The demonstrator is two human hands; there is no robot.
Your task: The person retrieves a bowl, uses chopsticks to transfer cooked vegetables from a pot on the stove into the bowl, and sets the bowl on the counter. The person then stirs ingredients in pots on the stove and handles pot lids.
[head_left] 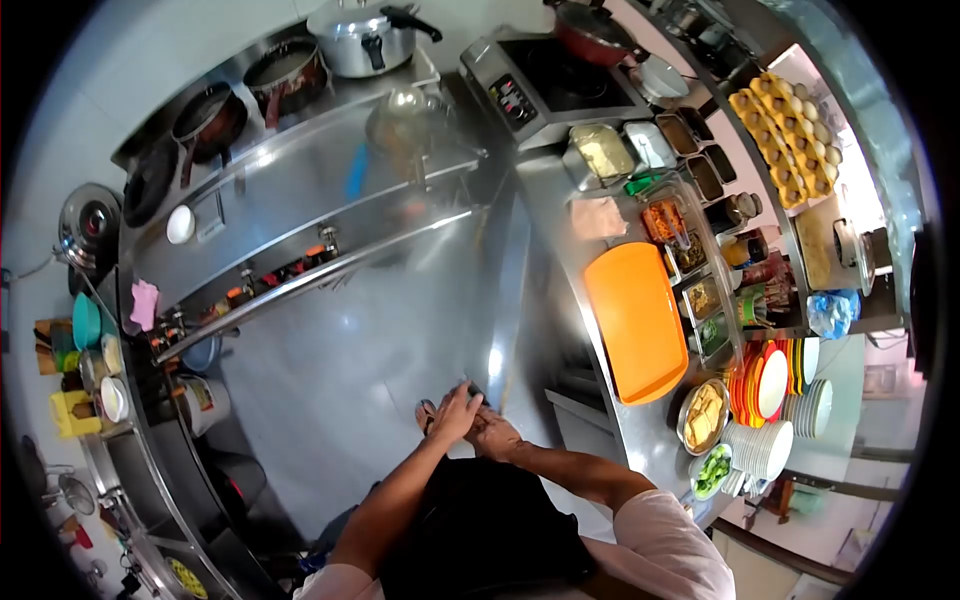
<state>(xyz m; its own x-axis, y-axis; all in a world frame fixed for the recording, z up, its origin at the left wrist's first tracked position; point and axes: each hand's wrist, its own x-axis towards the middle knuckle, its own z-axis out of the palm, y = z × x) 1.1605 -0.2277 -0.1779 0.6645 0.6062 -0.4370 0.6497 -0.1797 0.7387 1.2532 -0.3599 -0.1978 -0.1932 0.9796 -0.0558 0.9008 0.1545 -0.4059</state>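
In front of my body, over the floor, my left hand and my right hand meet and touch. The fingers of both look closed. A small dark patch shows at the fingertips of the left hand, too small to name. My right hand's fingers are partly hidden against the left. Beyond the hands there is only floor, with a sandalled foot just left of them. To the right stands the steel counter, where an orange tray lies.
Frying pans and a pressure cooker stand along the back stove. An induction cooker is at the back right. Food containers, stacked plates, a bowl of yellow food and egg trays line the right side.
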